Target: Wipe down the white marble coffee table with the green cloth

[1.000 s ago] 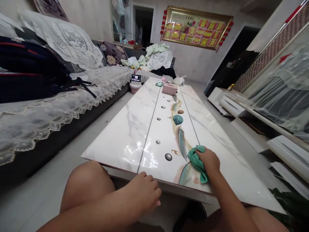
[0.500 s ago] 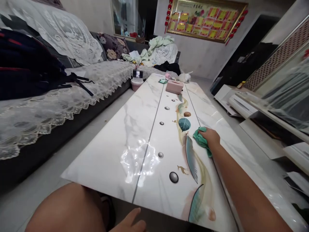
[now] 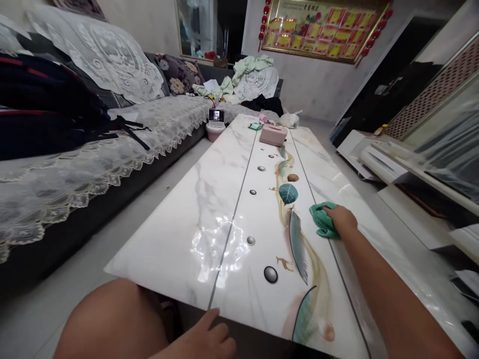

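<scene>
The green cloth (image 3: 321, 220) is held bunched in the right hand (image 3: 345, 221), the grip closed over its folds, on the right part of the table (image 3: 179, 204); the left hand (image 3: 211, 341) is kept loosely parted by the near edge, with nothing seen in it. The cloth is judged light, soft and unbreakable; it is best grasped by its gathered middle, as loose corners would likely trail.

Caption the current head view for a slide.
Right hand holding a green cloth on a white marble-patterned table, left hand by its near edge.
</scene>
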A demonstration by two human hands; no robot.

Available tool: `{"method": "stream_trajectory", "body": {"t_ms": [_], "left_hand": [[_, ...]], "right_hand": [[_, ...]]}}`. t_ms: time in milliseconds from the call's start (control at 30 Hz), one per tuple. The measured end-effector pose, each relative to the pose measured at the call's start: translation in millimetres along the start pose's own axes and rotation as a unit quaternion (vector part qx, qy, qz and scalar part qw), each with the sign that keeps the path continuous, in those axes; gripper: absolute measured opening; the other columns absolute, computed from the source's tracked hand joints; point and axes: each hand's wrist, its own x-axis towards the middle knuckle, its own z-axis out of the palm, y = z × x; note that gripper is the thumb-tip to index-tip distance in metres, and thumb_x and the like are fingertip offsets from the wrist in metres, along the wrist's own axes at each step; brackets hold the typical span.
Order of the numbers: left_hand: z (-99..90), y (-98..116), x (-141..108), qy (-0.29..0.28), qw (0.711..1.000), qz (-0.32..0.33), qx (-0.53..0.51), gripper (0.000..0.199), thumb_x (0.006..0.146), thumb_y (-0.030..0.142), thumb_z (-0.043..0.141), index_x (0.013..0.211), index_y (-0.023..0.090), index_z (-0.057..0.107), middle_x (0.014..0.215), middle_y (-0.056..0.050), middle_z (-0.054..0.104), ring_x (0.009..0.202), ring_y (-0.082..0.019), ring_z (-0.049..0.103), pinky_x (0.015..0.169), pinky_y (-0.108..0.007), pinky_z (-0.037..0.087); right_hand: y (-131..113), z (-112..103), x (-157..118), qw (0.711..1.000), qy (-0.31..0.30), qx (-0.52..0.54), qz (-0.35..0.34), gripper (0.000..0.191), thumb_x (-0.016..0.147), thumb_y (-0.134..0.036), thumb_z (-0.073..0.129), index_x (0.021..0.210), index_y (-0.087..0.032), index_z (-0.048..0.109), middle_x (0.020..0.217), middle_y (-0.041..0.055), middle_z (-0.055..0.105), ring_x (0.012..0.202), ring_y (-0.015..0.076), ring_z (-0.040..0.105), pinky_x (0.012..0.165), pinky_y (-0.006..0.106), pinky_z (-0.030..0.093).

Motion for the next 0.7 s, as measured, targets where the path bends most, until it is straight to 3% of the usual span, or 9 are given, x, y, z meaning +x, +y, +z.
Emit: {"method": "stream_trajectory", "body": {"t_ms": [167,333,467,567,700], "left_hand": [[-32.1,6.8,11.5,-0.059,0.998,0.009,-0.016,0.017,0.097,0.036,0.061,0.092,0.023,0.07,0.085,0.002,0.074,0.074,-0.019,0.064,0.082,-0.038,0.046],[-36.3,11.8,17.7,-0.064,0.997,0.0,-0.047,0.027,0.094,0.046,0.064,0.104,0.022,0.069,0.114,-0.001,0.071,0.106,-0.024,0.065,0.095,-0.042,0.046],[-43.9,14.8,17.8,-0.074,0.996,0.004,-0.05,0.023,0.095,0.041,0.064,0.104,0.02,0.069,0.118,-0.002,0.071,0.11,-0.023,0.063,0.093,-0.039,0.046],[-51.8,16.8,17.7,-0.1,0.994,-0.001,-0.043,0.021,0.097,0.039,0.062,0.104,0.02,0.068,0.113,-0.002,0.072,0.109,-0.023,0.064,0.096,-0.039,0.046],[-57.3,18.2,16.5,-0.133,0.991,-0.004,-0.031,0.022,0.098,0.038,0.061,0.106,0.019,0.069,0.11,-0.003,0.073,0.107,-0.023,0.066,0.096,-0.04,0.046]], "right_hand": [[28.8,-2.8,-63.7,0.999,-0.027,0.006,-0.041,0.039,0.09,-0.045,0.055,0.11,-0.018,0.074,0.108,0.0167,0.074,0.104,0.0333,0.069,0.081,0.037,0.052],[58.3,-2.6,-146.6,0.997,-0.028,0.005,-0.078,0.032,0.087,-0.043,0.054,0.1,-0.023,0.076,0.104,0.0128,0.075,0.101,0.0336,0.07,0.079,0.038,0.053],[85.5,-3.3,-203.7,0.997,-0.014,0.011,-0.076,0.026,0.083,-0.04,0.056,0.093,-0.026,0.076,0.101,0.0108,0.076,0.097,0.0324,0.071,0.078,0.037,0.053],[107.7,-3.7,-230.7,0.997,-0.053,0.032,-0.047,0.029,0.083,-0.042,0.056,0.092,-0.025,0.077,0.097,0.0093,0.077,0.093,0.0308,0.072,0.076,0.035,0.053],[128.8,-1.7,-243.3,0.996,-0.065,0.056,0.004,0.036,0.086,-0.043,0.053,0.104,-0.022,0.077,0.102,0.0098,0.078,0.098,0.0309,0.071,0.082,0.035,0.053]]}}
